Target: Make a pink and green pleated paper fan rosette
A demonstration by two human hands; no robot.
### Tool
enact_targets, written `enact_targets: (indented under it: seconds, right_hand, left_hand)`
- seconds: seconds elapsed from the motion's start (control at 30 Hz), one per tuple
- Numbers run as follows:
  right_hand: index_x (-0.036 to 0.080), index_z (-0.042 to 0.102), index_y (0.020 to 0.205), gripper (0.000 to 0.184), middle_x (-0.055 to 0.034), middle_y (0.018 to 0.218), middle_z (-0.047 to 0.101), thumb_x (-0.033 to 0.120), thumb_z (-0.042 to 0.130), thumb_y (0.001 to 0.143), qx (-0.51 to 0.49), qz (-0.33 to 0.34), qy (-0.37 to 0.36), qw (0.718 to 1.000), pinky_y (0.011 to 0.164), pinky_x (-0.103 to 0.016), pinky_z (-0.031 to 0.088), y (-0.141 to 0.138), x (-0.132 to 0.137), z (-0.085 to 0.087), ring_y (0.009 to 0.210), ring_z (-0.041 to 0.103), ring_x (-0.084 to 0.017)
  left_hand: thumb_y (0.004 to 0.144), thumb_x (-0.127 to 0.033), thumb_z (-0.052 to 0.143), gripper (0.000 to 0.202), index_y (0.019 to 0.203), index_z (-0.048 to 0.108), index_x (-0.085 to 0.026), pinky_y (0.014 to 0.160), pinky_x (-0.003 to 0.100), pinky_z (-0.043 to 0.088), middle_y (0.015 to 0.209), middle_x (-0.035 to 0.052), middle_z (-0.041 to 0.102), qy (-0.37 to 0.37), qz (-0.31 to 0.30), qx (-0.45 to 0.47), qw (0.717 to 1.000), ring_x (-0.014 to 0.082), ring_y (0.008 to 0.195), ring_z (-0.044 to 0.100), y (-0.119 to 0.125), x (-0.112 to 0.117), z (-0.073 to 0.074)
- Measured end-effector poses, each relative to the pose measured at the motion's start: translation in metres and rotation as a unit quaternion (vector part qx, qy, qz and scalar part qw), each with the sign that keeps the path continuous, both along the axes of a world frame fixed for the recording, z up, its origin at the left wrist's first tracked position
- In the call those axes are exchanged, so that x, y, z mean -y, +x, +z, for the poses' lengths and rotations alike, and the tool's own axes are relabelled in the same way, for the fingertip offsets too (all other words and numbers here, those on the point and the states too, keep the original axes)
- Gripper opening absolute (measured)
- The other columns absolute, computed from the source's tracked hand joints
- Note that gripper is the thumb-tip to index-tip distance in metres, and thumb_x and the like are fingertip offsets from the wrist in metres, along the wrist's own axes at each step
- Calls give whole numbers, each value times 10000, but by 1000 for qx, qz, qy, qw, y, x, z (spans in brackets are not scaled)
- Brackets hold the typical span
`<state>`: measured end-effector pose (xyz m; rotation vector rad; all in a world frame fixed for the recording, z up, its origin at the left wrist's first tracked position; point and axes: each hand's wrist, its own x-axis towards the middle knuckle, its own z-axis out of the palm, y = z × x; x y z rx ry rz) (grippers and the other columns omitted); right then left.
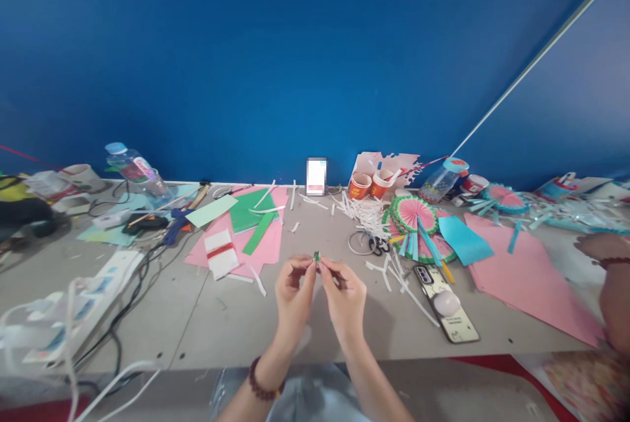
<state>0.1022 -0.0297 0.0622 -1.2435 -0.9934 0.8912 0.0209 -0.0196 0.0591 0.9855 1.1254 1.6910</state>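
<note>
Green scrap [317, 256] is pinched in my left hand [294, 284] and right hand [347, 289], fingertips closed, above a grey surface [231, 327] strewn with curled strips [368, 213].

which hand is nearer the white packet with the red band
Left. The left hand is apart from the packet, to its right; the right hand is farther right.

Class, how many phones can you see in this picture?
2: an upright phone by the blue wall, and a patterned phone lying right of the right hand. Others may be hidden.
</note>
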Motion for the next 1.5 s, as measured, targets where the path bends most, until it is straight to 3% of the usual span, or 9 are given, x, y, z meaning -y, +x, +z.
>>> enact_targets:
  seconds: [0.67,1.0,1.5]
  right_hand:
    - [178,723,889,222,-79,850,724,341,611,786,0,2,-17,1000,659,-280,551,-2,1,4,740,668,-187]
    - [176,725,872,225,-78,841,727,351,626,772,-7,4,-7,1000,666,-299,560,-2,0,2,721,669,-191]
    - [191,713,918,209,-82,921,708,319,599,799,-2,19,3,1000,701,-314,552,-2,-1,2,771,655,-190]
  left_hand:
    - [690,-296,715,150,730,645,-170,779,288,496,839,50,641,-18,1,16,1000,163,836,617,-1,1,-7]
    - [659,-356,732,215,698,647,-163,732,275,506,791,44,650,-45,11,37,998,153,766,622,0,2,6]
    - [693,-300,716,148,734,663,-168,744,281,515,799,40,669,-34,-11,33,999,158,789,639,-3,0,1]
